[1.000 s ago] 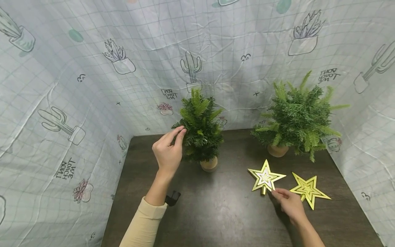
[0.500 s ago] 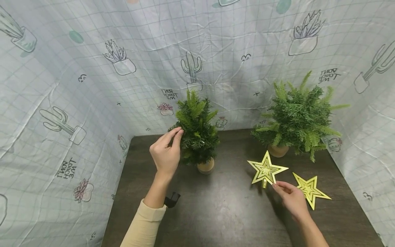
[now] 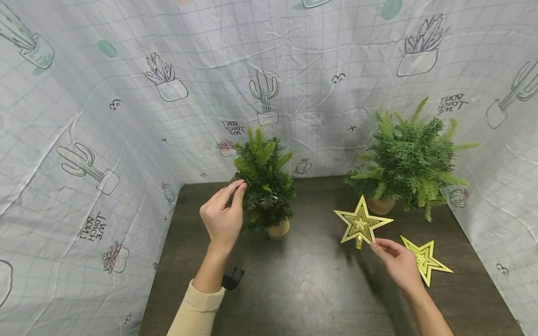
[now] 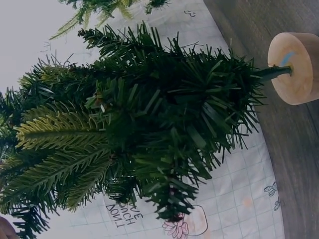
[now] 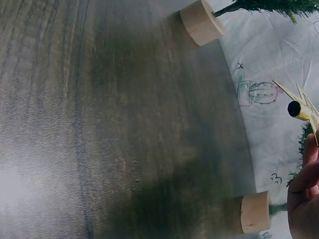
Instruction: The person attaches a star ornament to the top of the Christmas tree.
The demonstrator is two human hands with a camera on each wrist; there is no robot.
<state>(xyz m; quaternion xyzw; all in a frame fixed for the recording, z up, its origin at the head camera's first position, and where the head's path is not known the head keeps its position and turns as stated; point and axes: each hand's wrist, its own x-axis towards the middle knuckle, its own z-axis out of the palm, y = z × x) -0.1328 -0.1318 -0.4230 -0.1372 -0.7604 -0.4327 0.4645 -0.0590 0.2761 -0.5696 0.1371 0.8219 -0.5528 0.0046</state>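
A small artificial Christmas tree (image 3: 266, 182) stands upright on its round wooden base (image 4: 295, 69). My left hand (image 3: 222, 217) pinches a branch tip on its left side; only a bit of finger shows in the left wrist view. Between right thumb and fingers, my right hand (image 3: 399, 263) holds a gold star tree topper (image 3: 360, 225) by one lower point. The star is raised off the table, with its short tube (image 5: 298, 110) hanging down. A second gold star (image 3: 428, 262) lies on the table, partly hidden behind the right hand.
A bushier artificial tree (image 3: 412, 161) with a wooden base (image 3: 380, 206) stands at the back right. Patterned cloth (image 3: 294, 93) hangs around the back and sides of the dark wooden table (image 3: 302, 289). A black strap piece (image 3: 232, 278) shows beside the left wrist.
The right hand has lifted the star off the table and away from me. The left hand has shifted left and towards me, and the small tree with its base has moved along.
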